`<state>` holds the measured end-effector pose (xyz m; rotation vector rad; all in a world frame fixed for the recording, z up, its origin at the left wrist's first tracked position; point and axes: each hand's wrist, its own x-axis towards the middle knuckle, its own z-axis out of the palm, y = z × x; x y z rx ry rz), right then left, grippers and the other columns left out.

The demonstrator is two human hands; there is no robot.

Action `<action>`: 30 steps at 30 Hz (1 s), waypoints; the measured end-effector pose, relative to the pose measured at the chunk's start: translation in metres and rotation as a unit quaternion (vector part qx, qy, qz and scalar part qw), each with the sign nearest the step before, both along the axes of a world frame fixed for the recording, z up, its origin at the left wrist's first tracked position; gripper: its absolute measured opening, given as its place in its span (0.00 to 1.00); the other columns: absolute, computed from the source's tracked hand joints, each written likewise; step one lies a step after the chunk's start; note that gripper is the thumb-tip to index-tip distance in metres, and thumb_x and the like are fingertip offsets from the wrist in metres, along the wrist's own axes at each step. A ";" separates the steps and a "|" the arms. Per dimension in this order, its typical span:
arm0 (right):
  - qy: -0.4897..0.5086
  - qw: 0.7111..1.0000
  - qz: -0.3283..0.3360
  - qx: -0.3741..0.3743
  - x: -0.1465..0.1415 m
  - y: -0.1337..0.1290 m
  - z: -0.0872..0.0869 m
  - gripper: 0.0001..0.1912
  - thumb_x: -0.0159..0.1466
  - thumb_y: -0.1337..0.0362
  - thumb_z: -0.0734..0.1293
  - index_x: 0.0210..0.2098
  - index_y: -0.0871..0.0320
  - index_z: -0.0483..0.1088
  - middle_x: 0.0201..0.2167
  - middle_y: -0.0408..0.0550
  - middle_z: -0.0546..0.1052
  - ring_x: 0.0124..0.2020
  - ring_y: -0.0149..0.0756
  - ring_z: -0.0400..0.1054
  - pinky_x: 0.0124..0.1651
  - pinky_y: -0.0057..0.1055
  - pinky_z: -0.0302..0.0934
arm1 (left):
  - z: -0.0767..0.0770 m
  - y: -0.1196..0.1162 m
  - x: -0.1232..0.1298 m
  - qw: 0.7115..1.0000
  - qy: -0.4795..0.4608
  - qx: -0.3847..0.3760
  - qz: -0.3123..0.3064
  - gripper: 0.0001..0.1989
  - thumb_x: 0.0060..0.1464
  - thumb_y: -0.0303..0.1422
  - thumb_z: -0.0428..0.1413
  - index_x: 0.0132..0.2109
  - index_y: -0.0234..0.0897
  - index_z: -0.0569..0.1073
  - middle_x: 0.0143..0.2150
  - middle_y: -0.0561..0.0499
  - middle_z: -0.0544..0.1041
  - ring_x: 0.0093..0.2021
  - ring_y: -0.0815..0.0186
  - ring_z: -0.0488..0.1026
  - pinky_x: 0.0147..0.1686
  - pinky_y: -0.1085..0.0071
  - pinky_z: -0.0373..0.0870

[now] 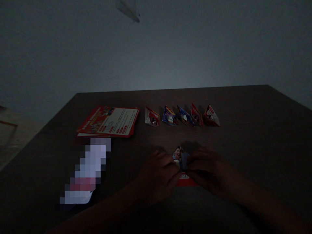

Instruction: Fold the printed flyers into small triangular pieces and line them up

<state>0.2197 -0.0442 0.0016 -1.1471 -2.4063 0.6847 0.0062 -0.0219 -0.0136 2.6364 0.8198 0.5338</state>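
Between my two hands lies a small piece of printed paper (179, 159), partly folded, with a red strip along its near edge. My left hand (158, 175) grips its left side, fingers bent and thumb pressing close to the middle. From the right, my right hand (209, 170) pinches the other side. Both sets of fingertips hide part of the folds. Beyond my hands stand several folded paper shapes in a row, among them a red and white one (152, 117), a blue one (170, 116) and a white one (212, 116) at the right end.
A stack of printed flyers (117, 122) lies at the left on the dark table (255, 130). Nearer to me is a phone (89, 172) with a lit, blurred-out screen, beside my left forearm. A pale wall (195, 45) rises behind the table. The light is dim.
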 end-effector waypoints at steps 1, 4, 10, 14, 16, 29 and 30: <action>0.001 1.000 -0.003 0.000 -0.001 0.000 0.001 0.08 0.60 0.73 0.65 0.34 0.56 0.73 0.34 0.44 0.75 0.37 0.35 0.66 0.43 0.35 0.56 | 0.000 0.000 0.000 1.000 0.002 -0.008 0.006 0.08 0.59 0.31 0.51 0.35 0.36 0.74 0.35 0.50 0.73 0.37 0.65 0.67 0.38 0.66 0.59; -0.002 1.000 -0.012 0.007 -0.003 0.000 0.003 0.07 0.60 0.74 0.65 0.34 0.57 0.73 0.32 0.44 0.75 0.36 0.35 0.66 0.42 0.35 0.57 | 0.000 0.001 0.001 1.000 0.010 -0.023 0.015 0.09 0.60 0.31 0.50 0.35 0.35 0.73 0.36 0.49 0.73 0.37 0.64 0.67 0.38 0.66 0.59; -0.012 1.000 -0.022 0.008 -0.005 0.000 0.002 0.07 0.61 0.72 0.64 0.34 0.56 0.73 0.32 0.45 0.74 0.36 0.36 0.67 0.42 0.37 0.58 | 0.002 0.001 0.004 0.998 0.039 -0.040 0.031 0.09 0.61 0.31 0.49 0.35 0.35 0.72 0.36 0.49 0.73 0.38 0.63 0.67 0.39 0.65 0.60; -0.014 0.999 -0.032 0.008 -0.006 0.001 0.000 0.07 0.60 0.72 0.64 0.34 0.56 0.73 0.32 0.46 0.74 0.36 0.37 0.67 0.42 0.37 0.58 | 0.002 0.001 0.004 0.998 0.043 -0.041 0.026 0.08 0.61 0.30 0.48 0.36 0.35 0.71 0.37 0.48 0.73 0.38 0.63 0.67 0.39 0.65 0.60; -0.017 0.999 -0.036 0.006 -0.007 0.001 -0.001 0.07 0.60 0.72 0.64 0.34 0.56 0.73 0.32 0.46 0.74 0.36 0.37 0.67 0.42 0.37 0.58 | 0.002 0.001 0.004 0.998 0.043 -0.042 0.024 0.09 0.61 0.30 0.47 0.36 0.35 0.70 0.37 0.48 0.73 0.38 0.63 0.67 0.39 0.65 0.61; -0.013 0.997 -0.080 0.016 -0.015 -0.002 0.001 0.05 0.58 0.72 0.65 0.30 0.58 0.72 0.29 0.47 0.74 0.35 0.38 0.67 0.42 0.37 0.58 | 0.001 0.001 0.010 0.995 0.056 -0.062 0.063 0.06 0.57 0.32 0.53 0.38 0.36 0.74 0.35 0.48 0.74 0.37 0.62 0.68 0.36 0.66 0.61; -0.013 0.996 -0.083 0.017 -0.015 -0.001 0.001 0.05 0.58 0.72 0.65 0.30 0.58 0.72 0.29 0.47 0.74 0.35 0.38 0.67 0.41 0.37 0.59 | 0.002 0.002 0.010 0.994 0.059 -0.066 0.065 0.06 0.57 0.32 0.53 0.38 0.36 0.74 0.35 0.48 0.74 0.37 0.62 0.68 0.36 0.66 0.61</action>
